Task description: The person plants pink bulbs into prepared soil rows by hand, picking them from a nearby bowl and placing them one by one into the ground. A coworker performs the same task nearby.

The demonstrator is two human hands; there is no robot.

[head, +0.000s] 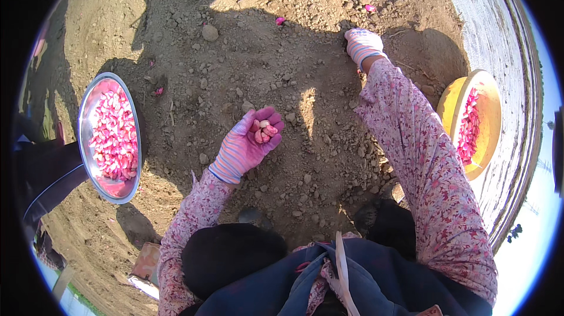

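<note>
My left hand [247,144], in a striped knit glove stained pink, is turned palm up. Several pink-coated seed pieces [263,131], which look like garlic cloves, rest in its curled fingers. Farther out and to the right, my right hand [364,45] reaches down to the soil [282,76] in a similar striped glove. Its fingertips are hidden, so whether they pinch anything does not show. One pink seed piece [369,8] lies on the soil just beyond that hand, and another pink piece [280,21] lies to its left.
At the left stands a metal bowl [100,135] of pink seed pieces, near another person's dark-clothed leg [55,179]. A yellow plastic bowl [487,131] with more pieces is at the right, beside pale sheeting [467,3]. Stones and clods, including one larger stone [210,32], dot the ground.
</note>
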